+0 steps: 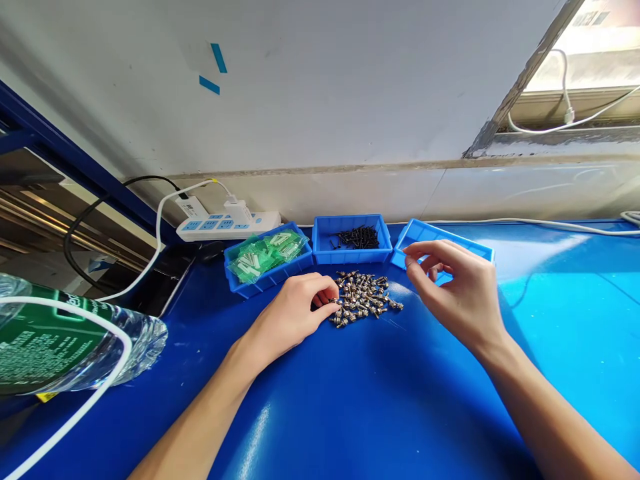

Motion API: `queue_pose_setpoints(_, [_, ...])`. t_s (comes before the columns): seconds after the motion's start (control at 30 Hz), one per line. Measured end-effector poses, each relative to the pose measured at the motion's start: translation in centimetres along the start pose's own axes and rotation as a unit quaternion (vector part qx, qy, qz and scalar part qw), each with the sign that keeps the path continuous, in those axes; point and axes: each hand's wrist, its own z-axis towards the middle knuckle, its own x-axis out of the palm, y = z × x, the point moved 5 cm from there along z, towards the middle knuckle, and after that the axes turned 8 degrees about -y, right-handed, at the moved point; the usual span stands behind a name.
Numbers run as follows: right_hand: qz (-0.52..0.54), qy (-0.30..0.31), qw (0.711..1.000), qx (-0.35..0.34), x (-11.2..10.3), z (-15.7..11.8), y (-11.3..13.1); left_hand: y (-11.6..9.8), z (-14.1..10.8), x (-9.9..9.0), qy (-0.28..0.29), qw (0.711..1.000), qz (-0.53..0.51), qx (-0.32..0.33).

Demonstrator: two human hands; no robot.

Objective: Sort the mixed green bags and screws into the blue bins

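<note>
A loose pile of small metal screws (pixel 364 297), with wide washer-like heads, lies on the blue table. At the left edge of that pile is my left hand (pixel 300 303), thumb and forefinger closed on a screw; its other fingers are curled and partly hidden. My right hand (pixel 457 283) hovers over the near side of the right blue bin (pixel 417 230). Its thumb and forefinger come together in a pinch, and whatever may be between the tips is too small to make out. The hand covers much of this bin's inside.
Black screws fill part of the middle blue bin (pixel 324 255). The left blue bin (pixel 270 283) holds green plastic packets (pixel 270 253). Behind stands a white power strip (pixel 200 230) with plugs. A large bottle (pixel 55 340) and a white cable (pixel 113 367) are at left.
</note>
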Motion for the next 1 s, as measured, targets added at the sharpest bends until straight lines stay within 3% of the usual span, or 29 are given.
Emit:
queue_pose_setpoints(0.17, [0.010, 0.020, 0.999, -0.035, 0.5, -0.4, 0.4, 0.4, 0.2, -0.2, -0.018, 0.995, -0.073, -0.069])
queue_pose_setpoints(0.37, [0.042, 0.049, 0.997, -0.032, 0.9, -0.5, 0.8, 0.1, 0.2, -1.0, -0.067, 0.987, -0.109, -0.100])
queue_pose_setpoints(0.47, [0.115, 0.119, 0.986, 0.028, 1.9, -1.0, 0.8, -0.2, 0.3, -1.1, -0.091, 0.973, -0.183, -0.102])
queue_pose_setpoints(0.63, [0.254, 0.254, 0.919, 0.166, 3.8, -2.3, 0.8, -0.5, 0.4, -1.0, -0.109, 0.935, -0.313, -0.125])
queue_pose_setpoints(0.77, [0.299, 0.293, 0.883, 0.211, 4.2, -2.8, 0.9, -0.7, 0.3, -0.6, -0.106, 0.924, -0.344, -0.131])
queue_pose_setpoints(1.0, [0.310, 0.304, 0.863, 0.256, 4.5, -3.1, 0.6, -0.9, 0.0, 0.1, -0.073, 0.927, -0.337, -0.148])
